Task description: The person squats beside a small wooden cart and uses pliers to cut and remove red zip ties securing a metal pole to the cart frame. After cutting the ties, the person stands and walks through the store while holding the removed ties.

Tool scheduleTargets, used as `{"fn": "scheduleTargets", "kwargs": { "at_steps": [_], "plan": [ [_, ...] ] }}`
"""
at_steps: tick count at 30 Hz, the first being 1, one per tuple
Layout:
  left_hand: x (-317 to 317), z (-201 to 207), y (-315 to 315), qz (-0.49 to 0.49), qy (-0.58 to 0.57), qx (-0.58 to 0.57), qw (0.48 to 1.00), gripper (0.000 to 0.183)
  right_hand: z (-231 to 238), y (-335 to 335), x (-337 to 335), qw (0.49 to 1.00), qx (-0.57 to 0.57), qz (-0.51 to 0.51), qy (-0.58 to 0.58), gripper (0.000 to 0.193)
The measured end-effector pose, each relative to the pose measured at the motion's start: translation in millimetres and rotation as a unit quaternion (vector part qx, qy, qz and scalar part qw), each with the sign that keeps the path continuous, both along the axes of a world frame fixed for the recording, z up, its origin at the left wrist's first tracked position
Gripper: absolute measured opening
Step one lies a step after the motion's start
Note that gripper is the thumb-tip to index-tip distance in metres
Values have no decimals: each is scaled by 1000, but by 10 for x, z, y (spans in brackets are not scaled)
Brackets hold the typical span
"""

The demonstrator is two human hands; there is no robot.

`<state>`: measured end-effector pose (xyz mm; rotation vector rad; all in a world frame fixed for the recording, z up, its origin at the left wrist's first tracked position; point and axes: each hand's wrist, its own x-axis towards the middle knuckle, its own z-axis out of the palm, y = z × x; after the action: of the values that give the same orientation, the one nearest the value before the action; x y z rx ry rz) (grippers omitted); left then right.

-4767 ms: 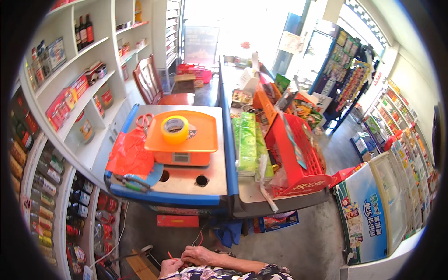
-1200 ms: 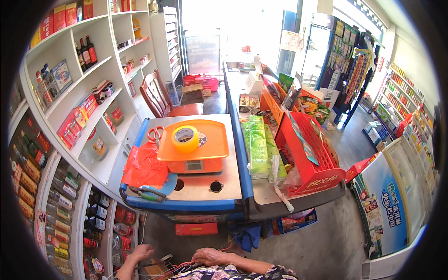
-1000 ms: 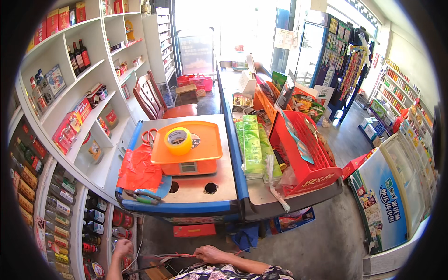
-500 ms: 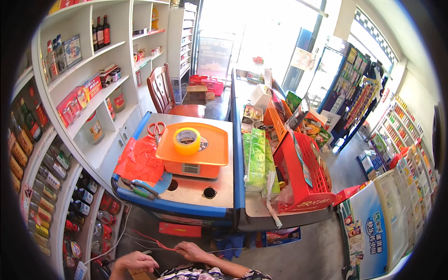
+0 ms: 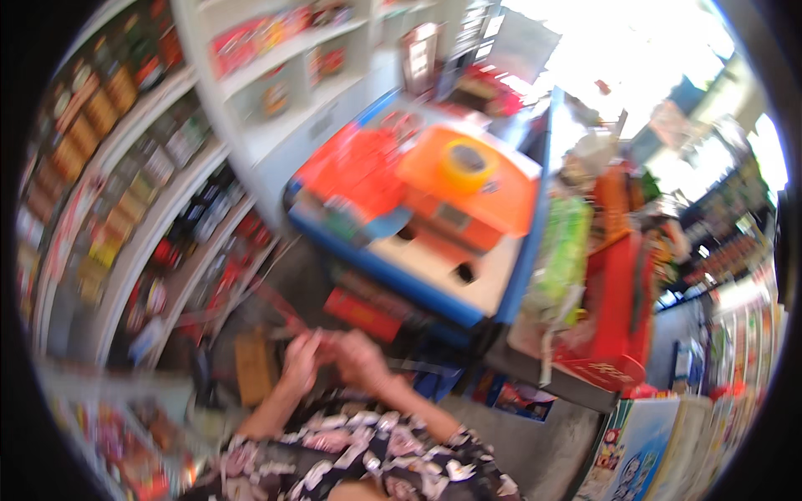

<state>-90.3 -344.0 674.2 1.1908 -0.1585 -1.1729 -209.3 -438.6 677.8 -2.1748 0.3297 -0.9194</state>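
Note:
My two hands are close together in front of my body, and motion blurs both. A thin red cord runs from the lower shelves to my fingertips. My left hand is closed, its fingertips pinched where the cord reaches them. Against it, my right hand is also closed, fingers curled around the same cord. The cord's end is hidden among the fingers. Ahead of my hands is a blue-edged counter bearing an orange scale, with a roll of yellow tape on its tray.
Shelves of bottles rise on my left. Red plastic bags and scissors lie beside the scale. A red basket and green packages sit on the right counter. A cardboard box stands low beside my left arm.
The view has swung left and down, so the counter appears farther right. My left hand, apart and loosely open before, has come up to meet my right hand at the red cord.

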Motion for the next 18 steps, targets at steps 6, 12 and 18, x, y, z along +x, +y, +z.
{"fn": "scheduleTargets", "kwargs": {
  "at_steps": [6,12,18],
  "plan": [
    [231,160,69,-11,-13,-71,997,31,392,-20,-221,986,105,-114,67,29],
    [296,220,7,5,-3,-95,995,33,454,0,-334,983,90,-127,96,22],
    [342,133,6,1,24,-95,995,29,348,84,-366,986,62,-116,98,23]
  ]
}}
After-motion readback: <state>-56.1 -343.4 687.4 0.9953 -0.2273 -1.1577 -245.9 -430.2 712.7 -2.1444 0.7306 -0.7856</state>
